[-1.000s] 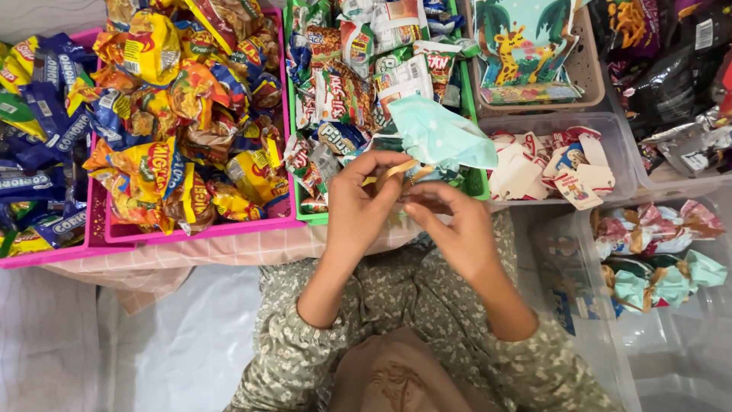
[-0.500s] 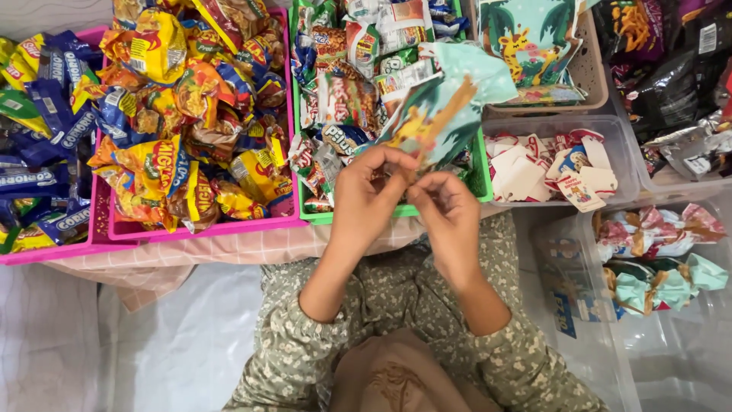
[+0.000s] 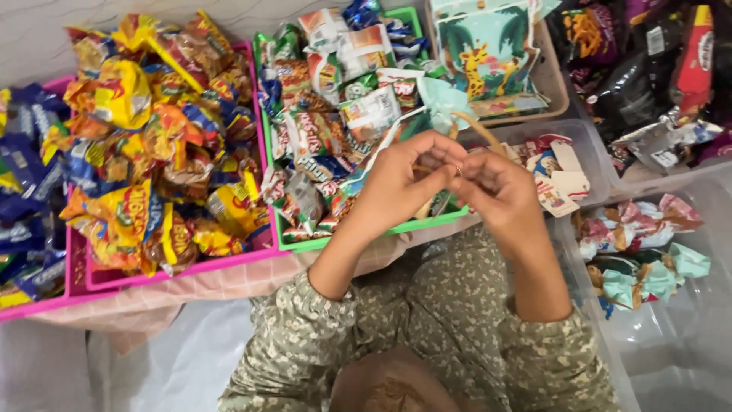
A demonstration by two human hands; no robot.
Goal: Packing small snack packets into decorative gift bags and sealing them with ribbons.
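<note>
I look down at my two hands, raised together over the near edge of a green tray. My left hand and right hand meet fingertip to fingertip at the centre of the view. Both are pinched on a pale teal bag, which rises from my fingertips toward twelve o'clock. A tan ribbon loops from the bag's neck over the top of my right hand, and both hands grip it where they meet. I cannot tell how the ribbon is wound, since my fingers cover that spot.

The bag sits just above both hands and touches them, in front of the green tray's heap of green and white snack packs. At nine o'clock from my hands is a pink tray piled with orange and yellow packs. Further on at nine o'clock, at the edge of view, lie blue packs.

At one o'clock a box holds teal bags printed with a giraffe. At three o'clock, just beside my right hand, a clear bin holds small paper tags. At four o'clock another clear bin holds filled, tied bags in pink and teal. Dark packs lie at two o'clock. My patterned sleeves fill the view at six o'clock.
</note>
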